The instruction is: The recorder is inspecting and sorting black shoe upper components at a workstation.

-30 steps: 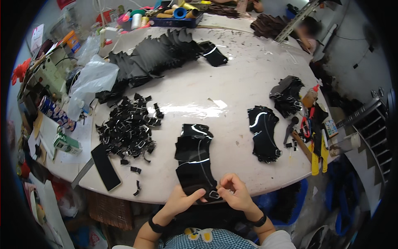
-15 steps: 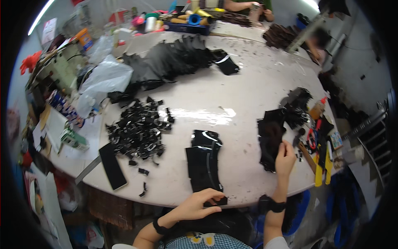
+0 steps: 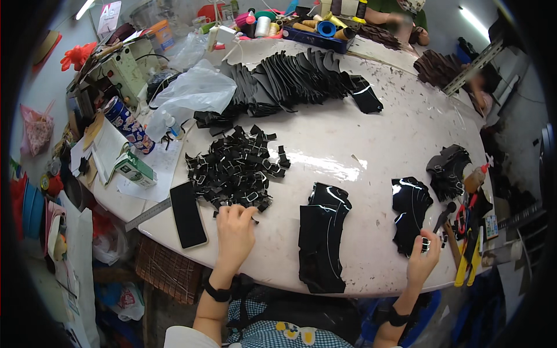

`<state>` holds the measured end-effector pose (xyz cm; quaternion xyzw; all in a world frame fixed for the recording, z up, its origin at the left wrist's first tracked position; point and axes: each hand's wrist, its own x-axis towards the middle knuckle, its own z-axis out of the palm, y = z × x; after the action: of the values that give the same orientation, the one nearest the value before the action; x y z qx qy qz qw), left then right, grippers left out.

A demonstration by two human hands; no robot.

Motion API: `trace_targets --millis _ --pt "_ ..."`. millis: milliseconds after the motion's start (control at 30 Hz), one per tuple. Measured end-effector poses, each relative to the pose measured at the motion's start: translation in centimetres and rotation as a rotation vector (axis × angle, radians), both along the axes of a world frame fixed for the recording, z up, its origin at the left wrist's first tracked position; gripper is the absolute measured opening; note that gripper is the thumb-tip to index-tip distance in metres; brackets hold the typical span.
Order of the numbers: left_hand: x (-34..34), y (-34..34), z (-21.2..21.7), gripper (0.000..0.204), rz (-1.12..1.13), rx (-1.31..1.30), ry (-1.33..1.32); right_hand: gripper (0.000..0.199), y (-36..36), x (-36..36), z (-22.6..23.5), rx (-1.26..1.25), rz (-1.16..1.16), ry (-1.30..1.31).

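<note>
At the near edge of a pile of small black buckle straps (image 3: 232, 165), my left hand (image 3: 235, 236) has its fingers bent down and drawn together. Whatever is under its fingertips is hidden. My right hand (image 3: 423, 261) pinches a small buckle strap (image 3: 426, 244), its silver buckle showing between thumb and fingers. Just beyond that hand lies a stack of glossy black cut pieces (image 3: 411, 206). Between my hands, flat at the table's front, rests another stack of shiny black panels (image 3: 321, 243).
A phone (image 3: 188, 214) and a metal ruler (image 3: 149, 214) lie left of the pile. Farther back stretches a long row of black pieces (image 3: 290, 78). Yellow-handled scissors (image 3: 467, 261), a hammer (image 3: 445, 213) and a glue bottle (image 3: 476, 178) sit at the right. Another person (image 3: 400, 23) works across the table.
My left hand has gone from the front panels leftward to the strap pile. My right hand has left the glossy stack's edge and now holds a buckle strap. The view has shifted left.
</note>
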<state>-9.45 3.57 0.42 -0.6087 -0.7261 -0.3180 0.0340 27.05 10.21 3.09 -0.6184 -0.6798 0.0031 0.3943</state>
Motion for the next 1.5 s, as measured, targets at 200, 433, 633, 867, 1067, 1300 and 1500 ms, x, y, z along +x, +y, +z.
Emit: trace_targets --millis 200,433,633,867,1067,1300,1500 --pt "-0.6 0.0 -0.1 0.014 -0.027 0.007 -0.006 0.008 -2.4 -3.2 1.3 -0.100 0.214 0.123" --pt "3.5 -2.3 2.3 0.007 -0.264 -0.142 -1.097 0.007 -4.7 -5.6 2.1 -0.198 0.455 0.192" --pt "7.1 -2.9 2.5 0.008 -0.514 -0.414 -1.623 0.027 -5.8 -8.0 1.8 -0.374 0.768 0.276" --pt "9.9 -3.3 1.9 0.013 -0.623 -0.537 -1.598 0.023 -6.5 -9.4 1.1 -0.412 0.736 0.282" --pt "9.5 -3.2 1.8 0.023 -0.648 -0.505 -1.444 0.010 -6.7 -8.8 0.9 -0.385 0.774 0.317" --pt "9.8 -3.0 2.0 0.019 -0.767 -0.474 -1.435 0.011 -7.1 -8.4 0.8 -0.500 0.828 0.402" --pt "9.7 -3.3 1.8 0.010 -0.680 -0.465 -1.388 0.012 -7.4 -8.3 0.6 -0.419 0.793 0.364"
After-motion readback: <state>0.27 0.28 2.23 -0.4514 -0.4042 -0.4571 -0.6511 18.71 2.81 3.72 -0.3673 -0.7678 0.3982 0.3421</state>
